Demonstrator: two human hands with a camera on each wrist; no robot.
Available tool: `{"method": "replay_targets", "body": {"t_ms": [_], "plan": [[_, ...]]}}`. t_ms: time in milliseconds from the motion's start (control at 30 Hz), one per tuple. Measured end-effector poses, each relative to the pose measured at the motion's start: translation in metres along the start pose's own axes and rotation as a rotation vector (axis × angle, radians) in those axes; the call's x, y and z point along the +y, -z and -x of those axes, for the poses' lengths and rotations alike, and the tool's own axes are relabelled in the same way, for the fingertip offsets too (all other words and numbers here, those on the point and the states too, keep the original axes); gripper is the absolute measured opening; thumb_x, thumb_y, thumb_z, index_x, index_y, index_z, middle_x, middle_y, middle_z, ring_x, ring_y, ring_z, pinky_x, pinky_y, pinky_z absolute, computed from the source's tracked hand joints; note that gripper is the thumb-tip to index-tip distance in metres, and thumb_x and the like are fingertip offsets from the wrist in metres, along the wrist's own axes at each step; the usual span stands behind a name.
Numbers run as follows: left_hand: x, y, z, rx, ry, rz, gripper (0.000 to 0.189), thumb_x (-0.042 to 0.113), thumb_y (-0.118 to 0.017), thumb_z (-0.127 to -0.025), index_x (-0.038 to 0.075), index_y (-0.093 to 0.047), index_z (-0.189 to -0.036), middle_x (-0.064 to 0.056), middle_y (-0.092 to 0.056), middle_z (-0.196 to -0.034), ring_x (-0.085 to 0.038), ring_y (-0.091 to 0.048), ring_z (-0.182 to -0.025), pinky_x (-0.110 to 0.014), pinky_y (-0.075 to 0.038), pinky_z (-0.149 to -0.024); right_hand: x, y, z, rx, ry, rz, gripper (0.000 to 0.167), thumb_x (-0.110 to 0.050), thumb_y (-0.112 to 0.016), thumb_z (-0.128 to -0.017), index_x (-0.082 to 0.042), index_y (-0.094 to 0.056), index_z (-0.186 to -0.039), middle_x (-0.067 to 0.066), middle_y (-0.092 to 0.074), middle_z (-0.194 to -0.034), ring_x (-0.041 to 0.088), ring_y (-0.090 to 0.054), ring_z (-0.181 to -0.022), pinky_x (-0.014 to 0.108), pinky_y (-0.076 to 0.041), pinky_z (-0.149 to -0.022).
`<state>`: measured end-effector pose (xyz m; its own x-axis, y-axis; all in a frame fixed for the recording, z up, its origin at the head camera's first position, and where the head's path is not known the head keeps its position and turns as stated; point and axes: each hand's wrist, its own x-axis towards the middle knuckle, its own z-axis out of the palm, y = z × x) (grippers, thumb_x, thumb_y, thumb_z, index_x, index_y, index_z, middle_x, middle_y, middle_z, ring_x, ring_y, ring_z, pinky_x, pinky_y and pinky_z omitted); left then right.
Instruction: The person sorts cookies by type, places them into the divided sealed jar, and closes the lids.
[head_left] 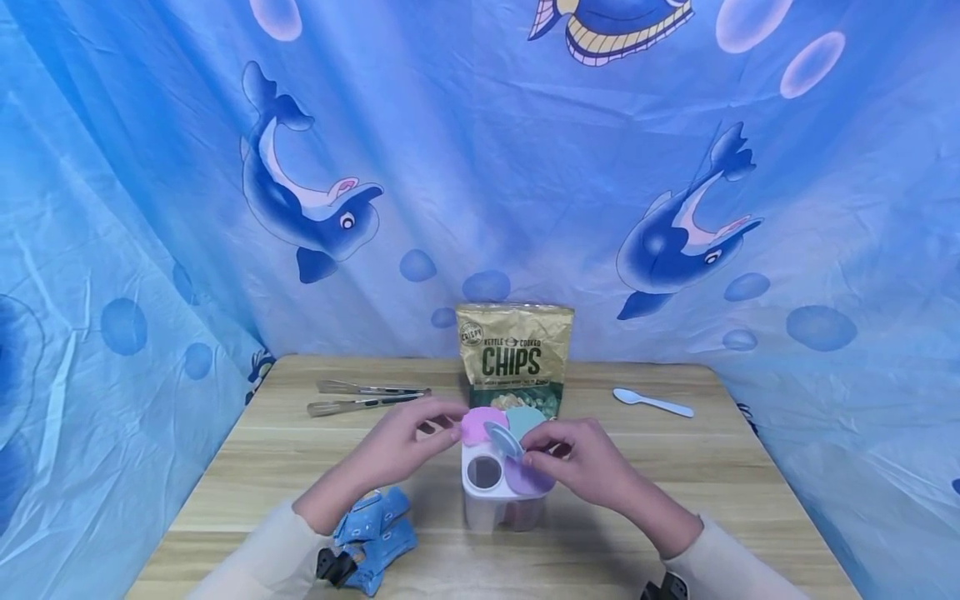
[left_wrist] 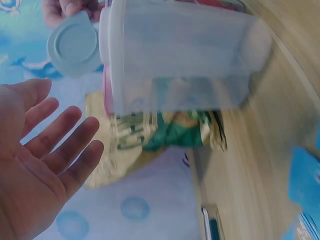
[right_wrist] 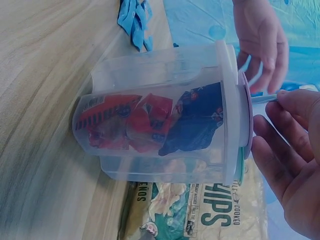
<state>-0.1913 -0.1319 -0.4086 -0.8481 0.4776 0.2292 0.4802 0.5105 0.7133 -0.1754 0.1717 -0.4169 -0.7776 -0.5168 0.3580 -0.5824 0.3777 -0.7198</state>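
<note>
The right hand (head_left: 581, 461) pinches the edge of a pale blue lid (head_left: 501, 438), which is tilted up beside the round opening (head_left: 484, 472) of a clear container (head_left: 480, 512) standing upright on the counter (head_left: 645, 500). The left hand (head_left: 405, 443), fingers spread loosely and gripping nothing, is just beside the pink lid (head_left: 482, 423). Red packets (right_wrist: 150, 122) show inside the container; a chips bag (head_left: 517, 342) stands behind it, and blue packets (head_left: 382, 533) lie near the left forearm.

The person wears a plain off-white left sleeve (head_left: 258, 554) and matching off-white right sleeve (head_left: 738, 560), with small black boxy devices (head_left: 335, 567) near both cuffs.
</note>
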Motion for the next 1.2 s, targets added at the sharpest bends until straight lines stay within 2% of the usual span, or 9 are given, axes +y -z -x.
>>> {"method": "replay_targets", "body": {"t_ms": [167,400,533,700,900,1033,1200], "plan": [[-0.021,0.017,0.017,0.015,0.080,-0.012,0.034,0.028,-0.066,-0.102,0.020,-0.066,-0.135,0.007,-0.071,-0.123,-0.013,-0.068,-0.108,-0.031,-0.057,-0.088,0.000,0.001,0.000,0.004,-0.014,0.004,0.011,-0.015,-0.079,-0.090,-0.019,-0.079,-0.101,-0.008,-0.078,-0.092,0.005,-0.071,-0.078,0.027,-0.061,-0.065],[-0.054,0.033,0.039,0.015,0.208,0.019,0.040,0.030,-0.068,-0.100,0.015,-0.064,-0.137,0.001,-0.071,-0.123,-0.018,-0.068,-0.109,-0.028,-0.057,-0.085,0.000,0.003,-0.001,0.001,-0.018,0.003,0.010,-0.016,-0.079,-0.090,-0.018,-0.079,-0.100,-0.008,-0.078,-0.091,0.005,-0.071,-0.077,0.027,-0.061,-0.065],[-0.073,0.041,0.049,-0.018,0.235,0.042,0.046,0.031,-0.072,-0.097,0.012,-0.062,-0.138,-0.006,-0.069,-0.126,-0.025,-0.068,-0.111,-0.029,-0.057,-0.086,0.001,0.004,-0.001,0.006,-0.006,0.003,0.010,-0.016,-0.080,-0.090,-0.018,-0.079,-0.100,-0.007,-0.078,-0.091,0.005,-0.071,-0.077,0.027,-0.061,-0.065],[-0.091,0.049,0.060,-0.101,0.256,0.054,0.052,0.029,-0.077,-0.093,0.006,-0.062,-0.137,-0.017,-0.067,-0.128,-0.039,-0.066,-0.114,-0.036,-0.058,-0.088,0.002,0.004,-0.001,0.006,-0.005,-0.008,0.010,-0.016,-0.080,-0.090,-0.017,-0.079,-0.100,-0.007,-0.078,-0.090,0.006,-0.071,-0.077,0.027,-0.061,-0.065],[-0.111,0.050,0.070,-0.187,0.297,0.065,0.053,0.021,-0.081,-0.089,0.003,-0.062,-0.136,-0.026,-0.062,-0.134,-0.044,-0.063,-0.117,-0.042,-0.058,-0.088,0.002,0.003,0.000,0.001,-0.023,-0.018,0.010,-0.016,-0.079,-0.090,-0.017,-0.079,-0.100,-0.006,-0.078,-0.090,0.007,-0.071,-0.077,0.028,-0.061,-0.065],[-0.125,0.047,0.074,-0.212,0.322,0.056,0.054,0.020,-0.082,-0.088,-0.001,-0.062,-0.135,-0.024,-0.064,-0.133,-0.041,-0.064,-0.115,-0.049,-0.057,-0.091,0.001,0.003,0.000,0.002,-0.026,-0.021,0.010,-0.016,-0.080,-0.090,-0.018,-0.079,-0.100,-0.007,-0.078,-0.090,0.006,-0.071,-0.077,0.030,-0.062,-0.065],[-0.137,0.042,0.079,-0.239,0.376,0.024,0.051,0.021,-0.084,-0.086,0.001,-0.066,-0.130,-0.017,-0.068,-0.129,-0.036,-0.065,-0.115,-0.056,-0.053,-0.096,0.001,0.002,0.000,0.000,-0.019,-0.024,0.010,-0.016,-0.079,-0.090,-0.017,-0.079,-0.100,-0.007,-0.078,-0.090,0.006,-0.071,-0.077,0.031,-0.062,-0.065]]}}
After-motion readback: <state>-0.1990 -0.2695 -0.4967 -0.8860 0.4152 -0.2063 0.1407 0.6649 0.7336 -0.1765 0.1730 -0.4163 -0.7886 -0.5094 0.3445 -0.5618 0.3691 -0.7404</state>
